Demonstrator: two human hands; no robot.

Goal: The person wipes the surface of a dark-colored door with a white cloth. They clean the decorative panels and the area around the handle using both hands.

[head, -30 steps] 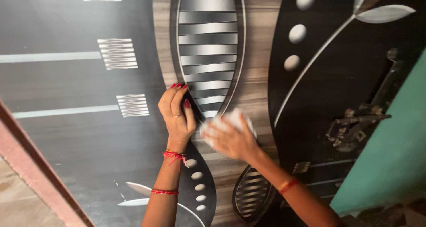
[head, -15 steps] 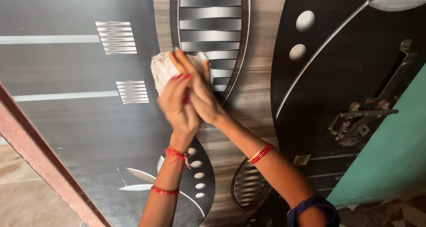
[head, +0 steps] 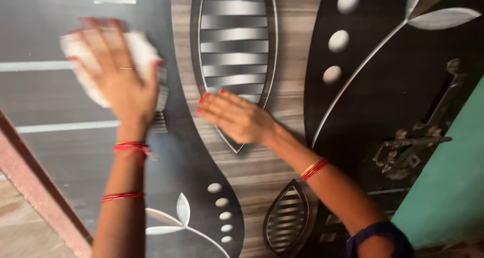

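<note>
From the head camera, the left hand [head: 118,79] lies flat with its fingers spread over a white cloth [head: 96,61], pressing it against the dark grey left part of a decorated door [head: 60,152], close to the door's left edge and just above a pale horizontal stripe [head: 65,127]; the hand and cloth are blurred, so the grip reads as a flat press, not a pinch. The right hand [head: 237,119] rests open on the door nearer the middle, fingertips touching the lower tip of the big leaf-shaped silver inlay [head: 234,51], holding nothing (it seems to steady the panel). How much of the wiping is done I cannot tell: no dust line or wet trail shows on the surface, and the black right part, with its metal latch [head: 411,147], lies well apart from the cloth. Counted: one cloth, two hands, one door, two striped leaf inlays, three pale ovals [head: 339,41] at the upper right and four small ones [head: 222,215] low down, one latch.
</note>
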